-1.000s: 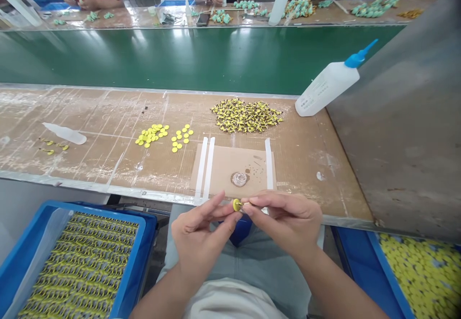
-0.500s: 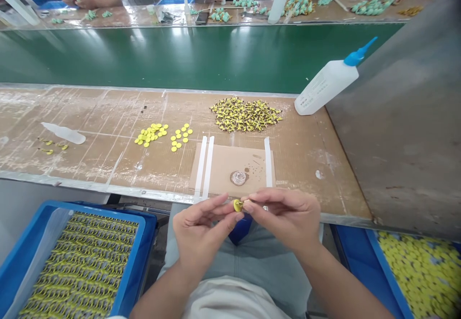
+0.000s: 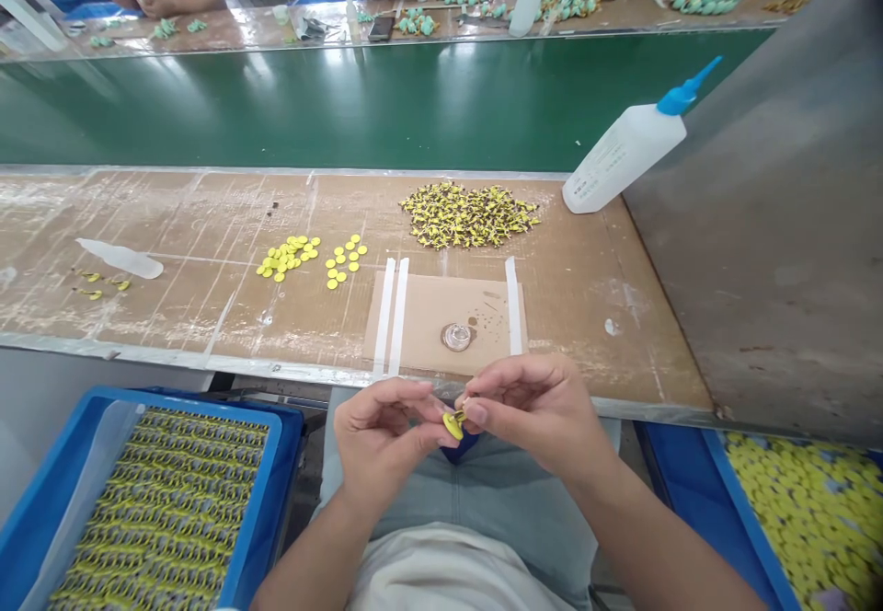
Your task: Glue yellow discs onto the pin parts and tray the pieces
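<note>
My left hand (image 3: 383,434) pinches a round yellow disc (image 3: 452,425) by its edge, just off the table's front edge and above my lap. Fingertips of my right hand (image 3: 542,413) close on a small dark-and-yellow piece (image 3: 461,416) that meets the disc's face; whether the two are joined I cannot tell. Beyond my hands, a small clear dish (image 3: 456,337) stands on a taped cardboard sheet (image 3: 420,321). Farther back lies a heap of small yellow-and-dark pieces (image 3: 469,215). Loose yellow discs (image 3: 286,257) are spread left of the cardboard.
A white bottle with a blue nozzle (image 3: 627,155) leans against a metal panel (image 3: 773,224) on the right. Blue trays hold rows of yellow-and-dark parts (image 3: 166,501) and yellow discs (image 3: 814,519). Across a green belt (image 3: 310,105), people handle pale green pieces.
Both hands have come slightly lower, and the disc has tilted so its face turns more upward. Across the belt, a co-worker's hand has reached down to the green pieces.
</note>
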`<move>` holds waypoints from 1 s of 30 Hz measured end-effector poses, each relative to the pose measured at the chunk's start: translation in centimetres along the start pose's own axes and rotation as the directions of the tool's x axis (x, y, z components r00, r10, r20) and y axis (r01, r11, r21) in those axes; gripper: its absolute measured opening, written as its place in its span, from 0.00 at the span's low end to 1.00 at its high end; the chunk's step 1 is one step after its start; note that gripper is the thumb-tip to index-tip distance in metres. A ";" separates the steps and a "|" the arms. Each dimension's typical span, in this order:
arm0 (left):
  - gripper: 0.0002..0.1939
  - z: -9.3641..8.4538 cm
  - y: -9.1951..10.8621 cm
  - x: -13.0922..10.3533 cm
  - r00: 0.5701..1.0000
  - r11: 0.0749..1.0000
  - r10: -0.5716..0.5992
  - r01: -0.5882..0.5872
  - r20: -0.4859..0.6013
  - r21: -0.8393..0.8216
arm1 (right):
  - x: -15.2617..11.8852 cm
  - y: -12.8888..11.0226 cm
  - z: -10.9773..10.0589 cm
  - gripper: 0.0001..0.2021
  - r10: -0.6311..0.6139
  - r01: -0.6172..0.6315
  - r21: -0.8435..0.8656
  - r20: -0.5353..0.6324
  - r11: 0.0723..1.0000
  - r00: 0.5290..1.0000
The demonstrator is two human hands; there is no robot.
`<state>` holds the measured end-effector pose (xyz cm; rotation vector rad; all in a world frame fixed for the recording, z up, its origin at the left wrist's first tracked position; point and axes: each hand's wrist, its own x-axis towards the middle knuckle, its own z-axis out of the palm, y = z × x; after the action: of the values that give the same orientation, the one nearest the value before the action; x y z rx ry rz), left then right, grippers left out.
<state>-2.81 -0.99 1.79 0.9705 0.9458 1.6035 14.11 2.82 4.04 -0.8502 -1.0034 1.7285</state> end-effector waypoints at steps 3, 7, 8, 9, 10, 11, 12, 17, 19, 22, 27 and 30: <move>0.22 0.0 0.1 0.2 0.999 0.999 0.032 -0.031 0.037 -0.024 | 0.1 -0.3 0.0 0.10 0.003 -0.003 -0.040 0.009 0.999 1.000; 0.27 0.0 0.4 0.4 0.998 0.999 0.035 -0.034 0.045 -0.031 | 0.2 -0.6 0.2 0.11 0.029 -0.028 -0.033 0.016 0.999 0.999; 0.28 0.0 0.5 0.5 0.999 0.999 0.028 -0.027 0.041 -0.025 | 0.2 -0.6 0.2 0.10 0.040 -0.039 -0.032 0.027 0.999 0.999; 0.29 0.0 0.5 0.5 0.999 1.000 0.019 -0.018 0.036 -0.019 | 0.2 -0.6 0.2 0.10 0.049 -0.047 -0.039 0.035 0.998 0.998; 0.30 0.1 0.6 0.5 0.999 1.000 0.011 -0.010 0.032 -0.012 | 0.2 -0.6 0.1 0.09 0.055 -0.053 -0.053 0.042 0.997 0.998; 0.30 0.0 0.6 0.5 1.000 1.000 0.003 -0.003 0.028 -0.003 | 0.2 -0.5 0.1 0.09 0.055 -0.052 -0.073 0.044 0.996 0.998; 0.30 0.0 0.6 0.5 1.000 1.000 0.000 0.000 0.025 0.008 | 0.2 -0.5 0.1 0.10 0.050 -0.046 -0.094 0.043 0.994 0.998; 0.29 -0.4 0.6 0.4 0.994 0.994 0.101 -0.103 0.050 0.046 | 0.2 -0.2 0.0 0.09 0.025 -0.019 -0.099 0.056 0.995 0.998; 0.30 -0.5 0.7 0.4 0.987 0.987 0.147 -0.151 0.063 0.059 | 0.2 -0.2 -0.1 0.09 0.041 -0.035 -0.074 0.085 0.997 0.996; 0.28 -0.5 0.9 0.5 0.981 0.983 0.168 -0.174 0.099 0.054 | 0.2 -0.4 -0.1 0.08 0.068 -0.064 -0.031 0.140 0.997 0.988; 0.28 -0.5 0.9 0.4 0.975 0.986 0.158 -0.165 0.155 0.032 | 0.1 -0.7 0.0 0.07 0.051 -0.057 0.031 0.176 0.998 0.983; 0.25 -0.4 0.8 0.4 0.976 0.988 0.143 -0.152 0.162 0.041 | 0.1 -0.5 0.0 0.08 0.056 -0.068 0.061 0.176 0.996 0.983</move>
<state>-3.54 -0.80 2.43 1.2110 0.8263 1.6030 14.30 3.06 4.47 -0.7029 -1.0367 1.9047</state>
